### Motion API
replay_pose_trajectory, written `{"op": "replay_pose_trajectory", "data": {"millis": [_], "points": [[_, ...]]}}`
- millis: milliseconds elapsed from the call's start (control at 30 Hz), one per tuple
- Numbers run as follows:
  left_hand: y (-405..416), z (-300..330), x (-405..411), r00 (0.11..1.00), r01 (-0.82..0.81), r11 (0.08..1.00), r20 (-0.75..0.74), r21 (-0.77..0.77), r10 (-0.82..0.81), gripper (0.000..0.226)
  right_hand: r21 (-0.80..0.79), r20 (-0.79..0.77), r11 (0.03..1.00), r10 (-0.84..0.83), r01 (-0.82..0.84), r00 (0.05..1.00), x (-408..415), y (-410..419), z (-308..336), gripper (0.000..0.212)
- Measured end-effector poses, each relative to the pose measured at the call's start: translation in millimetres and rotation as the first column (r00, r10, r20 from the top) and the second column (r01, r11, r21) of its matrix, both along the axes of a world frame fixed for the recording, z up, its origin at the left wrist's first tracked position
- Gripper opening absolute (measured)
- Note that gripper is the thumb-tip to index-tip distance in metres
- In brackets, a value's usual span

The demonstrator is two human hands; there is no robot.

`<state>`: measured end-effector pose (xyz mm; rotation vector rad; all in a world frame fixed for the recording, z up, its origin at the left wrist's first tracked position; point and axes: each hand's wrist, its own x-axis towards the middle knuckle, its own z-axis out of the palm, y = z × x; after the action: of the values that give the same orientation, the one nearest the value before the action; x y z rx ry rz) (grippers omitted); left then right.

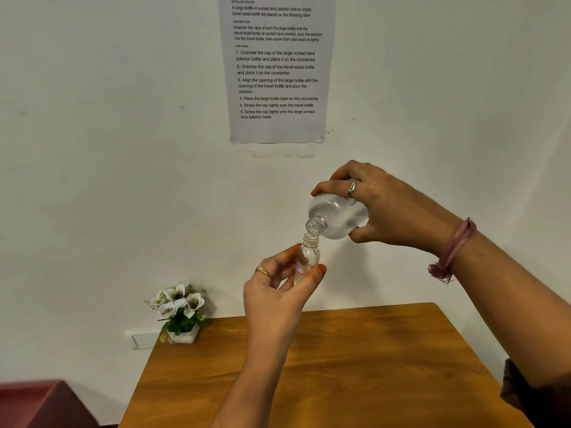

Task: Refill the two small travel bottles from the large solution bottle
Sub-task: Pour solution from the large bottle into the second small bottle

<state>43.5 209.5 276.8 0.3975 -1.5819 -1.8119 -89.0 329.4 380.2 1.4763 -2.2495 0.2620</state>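
The right hand (pixel 383 208) is wrapping its grip around the body of a large clear plastic solution bottle (pixel 338 216), fingers over the top and thumb underneath, clamped firmly on it. The left hand (pixel 278 291) is pinching a small clear travel bottle with a red-printed label (pixel 307 259) between thumb and fingers, closed on its lower half.

Both bottles are being held in the air at the centre of the frame, in front of a pale wall and well above the brown wooden worktop (pixel 340 366) at the bottom.

The large bottle is lying tilted, its long axis running from upper right down to lower left, with the uncapped neck pointing down and left. The small bottle is standing nearly upright directly beneath, its open mouth just under the large bottle's lip, the two openings almost touching. The travel bottle is sitting below and left of the right hand's grip. Whether liquid is flowing is too faint to tell.

The pouring step appears underway; a second travel bottle is not in view.

A printed instruction sheet (pixel 276 69) is hanging at upper centre, and a small pot of white artificial flowers (pixel 179 310) is sitting at lower left.
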Motion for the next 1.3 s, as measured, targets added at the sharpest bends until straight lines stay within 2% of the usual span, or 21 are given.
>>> {"op": "replay_pose_trajectory", "data": {"millis": [1300], "points": [[-17.9, 0.2, 0.3, 1.0, -0.001, 1.0, -0.015, 0.007, 0.001, 0.038, 0.026, -0.013, 1.0, -0.013, 0.014, 1.0, 2.8, -19.2, 6.6, 0.073]]}}
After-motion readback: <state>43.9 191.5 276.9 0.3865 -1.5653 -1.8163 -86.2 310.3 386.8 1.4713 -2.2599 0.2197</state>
